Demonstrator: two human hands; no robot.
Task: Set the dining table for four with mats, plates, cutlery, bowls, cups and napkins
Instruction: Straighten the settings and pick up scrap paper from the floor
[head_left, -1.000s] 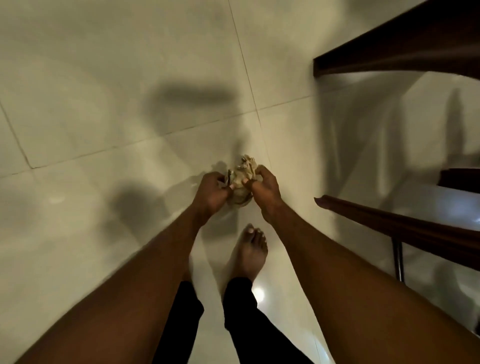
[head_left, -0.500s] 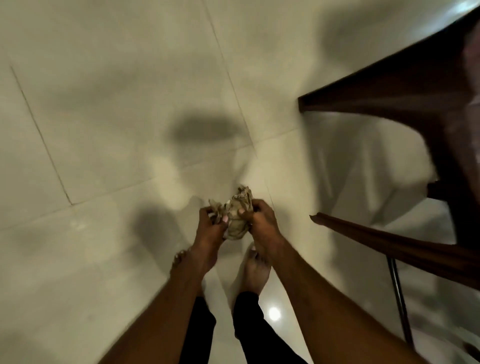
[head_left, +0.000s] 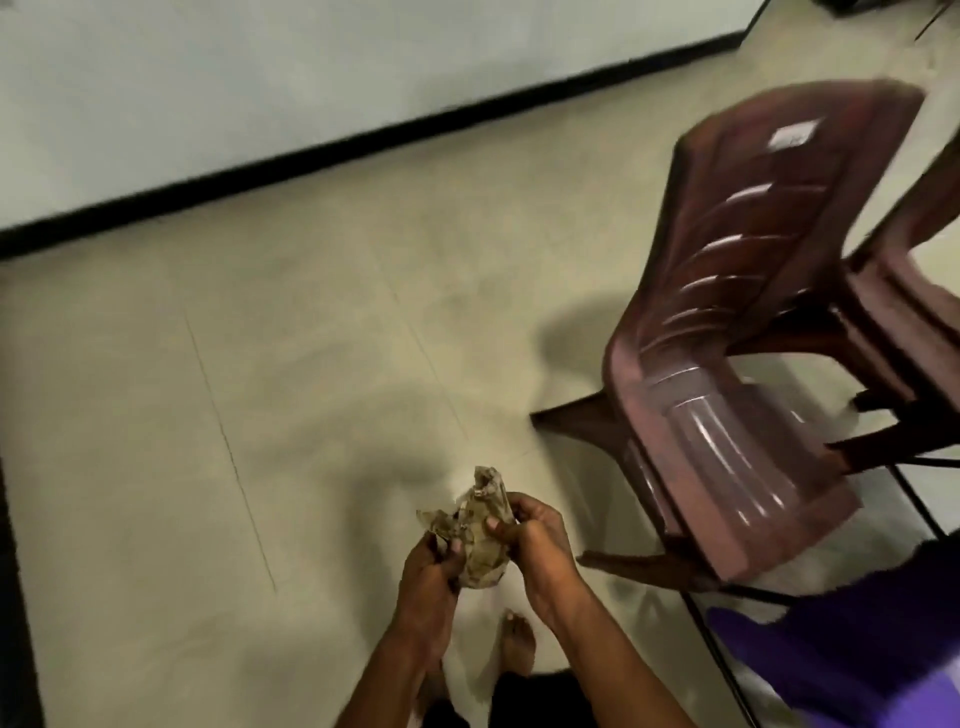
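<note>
Basically still fetching: both hands, left hand and right hand, clutch one crumpled napkin; chair at 2 o'clock; no counter or settings visible.

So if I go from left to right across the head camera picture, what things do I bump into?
left hand → crumpled napkin → right hand → brown plastic chair → purple cloth

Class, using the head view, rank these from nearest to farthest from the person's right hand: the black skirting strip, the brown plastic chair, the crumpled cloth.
1. Crumpled cloth: gripped by the right hand itself.
2. Brown plastic chair: just to the right.
3. Black skirting strip: far ahead, along the wall.
</note>
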